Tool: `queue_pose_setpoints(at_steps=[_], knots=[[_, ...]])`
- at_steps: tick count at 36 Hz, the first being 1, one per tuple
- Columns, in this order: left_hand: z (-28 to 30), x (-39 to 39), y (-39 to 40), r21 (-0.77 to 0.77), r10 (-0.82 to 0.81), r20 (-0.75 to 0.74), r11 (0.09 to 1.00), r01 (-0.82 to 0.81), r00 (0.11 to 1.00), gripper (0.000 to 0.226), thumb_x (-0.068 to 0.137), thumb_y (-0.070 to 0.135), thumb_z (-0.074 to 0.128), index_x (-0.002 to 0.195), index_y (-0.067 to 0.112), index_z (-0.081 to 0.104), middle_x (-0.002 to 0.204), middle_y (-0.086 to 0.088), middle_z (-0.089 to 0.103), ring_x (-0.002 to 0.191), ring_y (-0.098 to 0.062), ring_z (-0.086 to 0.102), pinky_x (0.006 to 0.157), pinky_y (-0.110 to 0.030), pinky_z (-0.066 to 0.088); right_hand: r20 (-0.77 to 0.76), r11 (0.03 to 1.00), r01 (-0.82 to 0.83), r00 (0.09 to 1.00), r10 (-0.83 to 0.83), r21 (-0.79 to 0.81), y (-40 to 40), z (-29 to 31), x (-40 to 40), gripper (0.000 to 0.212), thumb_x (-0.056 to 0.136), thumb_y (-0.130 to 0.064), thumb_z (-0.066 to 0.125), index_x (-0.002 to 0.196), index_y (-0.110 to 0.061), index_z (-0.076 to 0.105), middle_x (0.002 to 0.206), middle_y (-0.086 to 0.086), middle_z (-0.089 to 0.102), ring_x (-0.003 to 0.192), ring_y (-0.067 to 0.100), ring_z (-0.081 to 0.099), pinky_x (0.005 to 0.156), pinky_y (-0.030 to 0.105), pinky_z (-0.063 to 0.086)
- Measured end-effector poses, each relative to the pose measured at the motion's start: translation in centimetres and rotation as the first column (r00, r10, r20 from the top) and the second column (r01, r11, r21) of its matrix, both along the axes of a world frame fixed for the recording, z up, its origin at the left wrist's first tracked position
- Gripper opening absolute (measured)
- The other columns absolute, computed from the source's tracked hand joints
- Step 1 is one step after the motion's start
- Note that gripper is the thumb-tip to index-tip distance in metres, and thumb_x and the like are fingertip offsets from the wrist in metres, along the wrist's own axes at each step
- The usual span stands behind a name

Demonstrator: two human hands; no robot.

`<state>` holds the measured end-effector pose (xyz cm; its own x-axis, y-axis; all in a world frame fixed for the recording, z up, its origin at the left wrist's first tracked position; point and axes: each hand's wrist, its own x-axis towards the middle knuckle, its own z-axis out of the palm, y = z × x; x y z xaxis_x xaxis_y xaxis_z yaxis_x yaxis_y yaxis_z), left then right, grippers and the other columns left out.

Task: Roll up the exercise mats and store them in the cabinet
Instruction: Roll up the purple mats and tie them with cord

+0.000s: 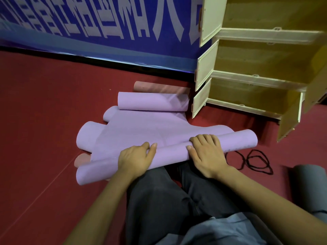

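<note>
With both hands, left and right, laid flat and set apart on the rolled near end of the purple mat lying ahead of them on the floor, we judge it light, soft and springy, best pressed mid-roll.

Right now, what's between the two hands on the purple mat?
In the head view, only the rolled part of the purple mat lies between the left hand and the right hand.
</note>
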<state>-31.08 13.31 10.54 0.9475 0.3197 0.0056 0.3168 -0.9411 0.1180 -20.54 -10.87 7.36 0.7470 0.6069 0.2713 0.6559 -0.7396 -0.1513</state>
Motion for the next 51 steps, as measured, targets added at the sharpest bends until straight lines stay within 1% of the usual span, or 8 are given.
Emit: queue_pose_setpoints(at_steps=[6, 18, 24, 28, 35, 39, 45, 51], knots=[[-2.7, 0.1, -1.0, 0.123, 0.089, 0.272, 0.984, -0.126, 0.958, 0.045, 0.101, 0.041, 0.032, 0.087, 0.019, 0.068, 0.096, 0.000, 0.062, 0.090, -0.028, 0.055, 0.078, -0.041, 0.039, -0.074, 0.996, -0.003, 0.997, -0.004, -0.085, 0.7, 0.7, 1.0, 0.051, 0.099, -0.050, 0.013, 0.101, -0.022, 0.056, 0.097, -0.002, 0.055, 0.093, 0.026, 0.047, 0.095, 0.040, 0.033], [-1.2, 1.4, -2.7, 0.216, 0.061, 0.251, 0.969, -0.118, 0.966, 0.054, 0.100, 0.052, 0.031, 0.076, 0.016, 0.063, 0.069, -0.002, 0.065, 0.069, -0.029, 0.060, 0.077, -0.041, 0.039, -0.322, 0.955, -0.104, 0.947, 0.009, -0.278, 2.8, 2.3, 5.2, 0.097, 0.073, -0.057, -0.014, 0.133, -0.024, 0.054, 0.127, 0.010, 0.058, 0.118, 0.034, 0.047, 0.096, 0.046, 0.036], [-3.7, -0.8, -2.8, 0.212, -0.006, 0.319, 0.975, -0.065, 0.948, 0.053, 0.103, 0.050, 0.036, 0.114, 0.007, 0.065, 0.099, -0.008, 0.065, 0.094, -0.032, 0.059, 0.101, -0.050, 0.041, -0.292, 0.947, -0.099, 0.956, 0.005, -0.307, 3.1, 1.9, 5.0, 0.063, 0.098, -0.051, 0.009, 0.137, -0.024, 0.051, 0.128, 0.013, 0.055, 0.120, 0.036, 0.044, 0.098, 0.047, 0.036], [-3.6, -0.9, -3.2, 0.298, -0.004, 0.293, 0.951, -0.087, 0.956, 0.050, 0.104, 0.047, 0.035, 0.117, 0.008, 0.063, 0.099, -0.009, 0.061, 0.092, -0.032, 0.056, 0.098, -0.049, 0.042, -0.284, 0.949, -0.119, 0.958, 0.033, -0.292, 2.6, 1.7, 5.2, 0.089, 0.078, -0.058, -0.010, 0.137, -0.028, 0.049, 0.127, 0.008, 0.055, 0.118, 0.033, 0.045, 0.095, 0.046, 0.036], [-2.2, 2.0, -1.0, 0.305, -0.015, 0.217, 0.951, -0.053, 0.976, 0.051, 0.100, 0.050, 0.036, 0.083, 0.011, 0.066, 0.069, -0.010, 0.063, 0.067, -0.034, 0.060, 0.069, -0.041, 0.042, -0.299, 0.955, -0.126, 0.953, 0.042, -0.267, 3.9, 2.6, 6.6, 0.081, 0.085, -0.056, -0.006, 0.135, -0.026, 0.049, 0.129, 0.009, 0.056, 0.117, 0.035, 0.048, 0.096, 0.047, 0.041], [-1.5, 2.9, 0.1, 0.233, -0.070, 0.183, 0.972, 0.026, 0.981, 0.055, 0.096, 0.053, 0.032, 0.075, 0.011, 0.059, 0.058, -0.011, 0.062, 0.055, -0.035, 0.060, 0.063, -0.038, 0.042, -0.291, 0.980, -0.061, 0.957, 0.003, -0.191, 4.2, 1.7, 6.9, 0.054, 0.103, -0.053, 0.019, 0.126, -0.018, 0.053, 0.126, 0.014, 0.057, 0.117, 0.036, 0.048, 0.099, 0.047, 0.041], [-0.3, 5.0, 1.4, 0.103, -0.076, 0.064, 0.992, 0.069, 0.995, 0.059, 0.103, 0.056, 0.021, 0.086, 0.017, 0.062, 0.086, -0.012, 0.072, 0.088, -0.038, 0.065, 0.072, -0.037, 0.039, -0.388, 0.952, -0.196, 0.917, 0.093, -0.235, 4.2, 2.6, 8.5, 0.070, 0.096, -0.062, 0.003, 0.128, -0.024, 0.051, 0.122, 0.010, 0.059, 0.119, 0.034, 0.055, 0.096, 0.047, 0.044], [0.6, 7.0, 2.8, -0.068, -0.051, -0.133, 0.997, 0.042, 0.990, 0.066, 0.103, 0.061, 0.018, 0.095, 0.023, 0.070, 0.107, -0.010, 0.072, 0.103, -0.037, 0.062, 0.087, -0.038, 0.045, -0.418, 0.966, -0.121, 0.908, 0.015, -0.229, 2.3, 2.9, 11.1, 0.053, 0.100, -0.068, 0.016, 0.085, -0.028, 0.048, 0.117, 0.013, 0.068, 0.113, 0.037, 0.060, 0.091, 0.044, 0.043]])
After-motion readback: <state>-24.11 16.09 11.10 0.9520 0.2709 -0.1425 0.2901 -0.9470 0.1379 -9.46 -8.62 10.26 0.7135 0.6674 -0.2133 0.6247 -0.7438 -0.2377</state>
